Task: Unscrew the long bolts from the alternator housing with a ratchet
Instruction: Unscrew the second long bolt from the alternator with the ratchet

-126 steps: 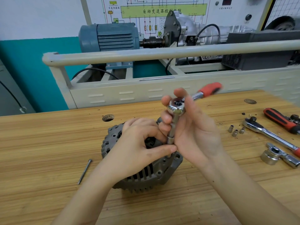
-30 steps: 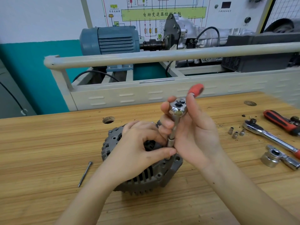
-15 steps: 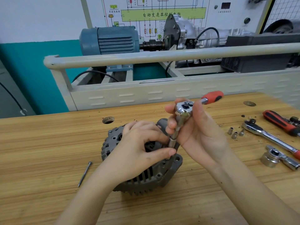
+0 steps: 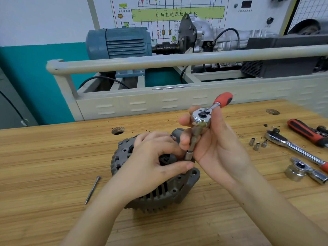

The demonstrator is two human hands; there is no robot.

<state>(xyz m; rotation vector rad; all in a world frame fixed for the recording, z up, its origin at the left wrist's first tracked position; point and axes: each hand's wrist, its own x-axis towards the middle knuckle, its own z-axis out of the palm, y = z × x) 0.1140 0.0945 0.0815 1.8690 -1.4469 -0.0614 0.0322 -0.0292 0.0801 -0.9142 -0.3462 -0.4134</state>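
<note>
Head view: right hand (image 4: pixel 215 144) grips the chrome red-handled ratchet (image 4: pixel 204 119) by its head and extension. Left hand (image 4: pixel 152 164) steadies the grey finned alternator housing (image 4: pixel 165 190) under both palms, thumb near the socket. One loose long steel bolt (image 4: pixel 92 189) lies left of that wrist. I'd keep the extension square while turning.

Wooden workbench (image 4: pixel 44 157) in front. Beyond fingers: beige metal rail (image 4: pixel 177 59), blue motor (image 4: pixel 120 43), wiring chart (image 4: pixel 177 15) on white wall (image 4: pixel 44 18), teal lower band (image 4: pixel 26 77).
</note>
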